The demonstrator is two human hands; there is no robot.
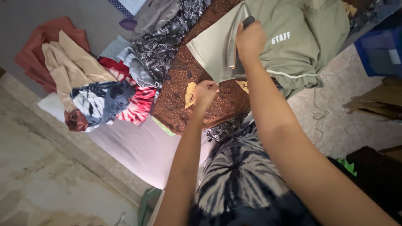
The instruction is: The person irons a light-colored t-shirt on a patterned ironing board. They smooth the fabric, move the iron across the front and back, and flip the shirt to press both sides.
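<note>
Gripping an iron's handle [248, 21], the right hand [250, 39] is pressing the olive shirt [293, 37]; the left hand [204, 93] is pinching its hem [214, 79], best kept taut.

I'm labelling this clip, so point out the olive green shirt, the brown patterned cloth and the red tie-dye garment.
olive green shirt [301, 46], head view, chest panel.
brown patterned cloth [176, 92], head view, middle.
red tie-dye garment [140, 102], head view, lower fold.

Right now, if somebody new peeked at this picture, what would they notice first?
Probably the two hands in the middle: the right hand presses a dark-handled iron onto an olive green shirt, while the left hand pinches that shirt's sleeve corner over a brown patterned cloth. After that, the heap of clothes on the left, with a red tie-dye piece and a beige garment, catches the eye.
</note>
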